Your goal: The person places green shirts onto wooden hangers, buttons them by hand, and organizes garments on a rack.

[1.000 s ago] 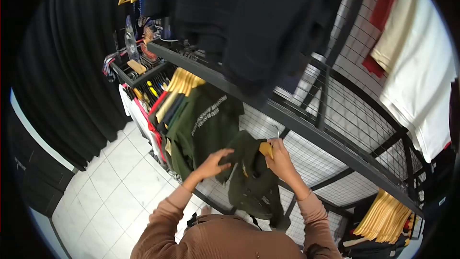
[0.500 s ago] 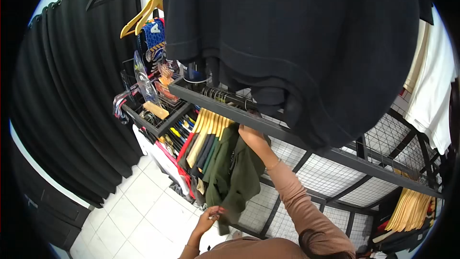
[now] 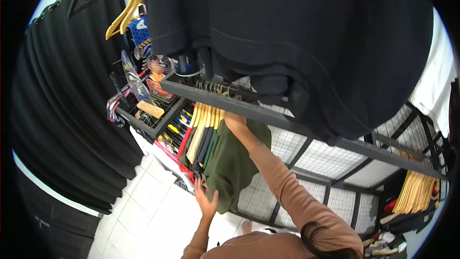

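A dark green long garment (image 3: 235,165) hangs at the right end of a row of clothes on wooden hangers (image 3: 207,114). My right hand (image 3: 235,122) reaches up to the top of this garment, right beside the hangers. Its fingers go behind the black shelf bar, so their grip is hidden. Lower down, my left hand (image 3: 207,203) is open with the fingers spread, at the lower left edge of the green garment. Its fingertips are close to the hems of the neighbouring dark clothes (image 3: 203,151).
A large black garment (image 3: 287,57) hangs close in front, above the black shelf bar (image 3: 258,111). Small packaged goods (image 3: 135,81) stand on a wire shelf at left. A black curtain (image 3: 72,105) lines the left side. More wooden hangers (image 3: 413,194) are at right.
My left hand has let go of the green garment's lower part and risen, its fingers now spread. My right hand appears farther left along the hangers. The green garment hangs broader, and the view has shifted.
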A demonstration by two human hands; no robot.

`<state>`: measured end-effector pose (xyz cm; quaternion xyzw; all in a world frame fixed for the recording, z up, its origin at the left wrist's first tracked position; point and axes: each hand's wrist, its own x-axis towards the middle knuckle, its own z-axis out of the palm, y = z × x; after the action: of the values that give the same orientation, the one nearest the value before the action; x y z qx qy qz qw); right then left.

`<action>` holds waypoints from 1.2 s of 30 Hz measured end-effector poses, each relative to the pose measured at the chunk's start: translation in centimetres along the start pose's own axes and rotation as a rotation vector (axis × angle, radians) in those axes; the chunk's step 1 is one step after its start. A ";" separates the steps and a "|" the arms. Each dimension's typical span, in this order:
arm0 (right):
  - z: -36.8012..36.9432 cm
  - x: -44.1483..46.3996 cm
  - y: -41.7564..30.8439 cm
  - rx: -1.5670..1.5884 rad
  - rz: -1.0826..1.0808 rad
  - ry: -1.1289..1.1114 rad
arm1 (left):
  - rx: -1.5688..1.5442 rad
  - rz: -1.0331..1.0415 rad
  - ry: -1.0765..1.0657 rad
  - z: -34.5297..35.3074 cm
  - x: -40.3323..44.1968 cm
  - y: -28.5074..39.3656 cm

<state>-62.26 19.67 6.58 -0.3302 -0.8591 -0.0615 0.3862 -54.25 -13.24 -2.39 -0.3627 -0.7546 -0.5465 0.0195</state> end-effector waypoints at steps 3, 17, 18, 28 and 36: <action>-4.0 -0.4 -0.4 0.153 0.008 -0.083 | 0.118 0.083 0.043 2.0 2.8 3.2; -13.5 -68.0 22.0 0.314 0.618 -1.116 | 0.512 0.528 -1.091 16.1 -15.0 2.2; -21.0 -73.3 21.5 0.032 1.153 -1.124 | 0.486 0.481 -1.241 17.0 -17.0 -0.1; -63.1 -100.5 3.4 -0.711 2.426 0.986 | -0.331 0.489 -1.850 31.9 -21.5 -3.5; -45.5 -111.6 -10.2 -0.657 2.768 0.345 | 0.669 0.272 -1.557 45.3 -48.7 18.1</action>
<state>13.80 -62.68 -38.92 -0.9476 0.2579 0.1267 0.1395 8.57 1.70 -26.66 -0.6969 -0.6246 0.1166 -0.3327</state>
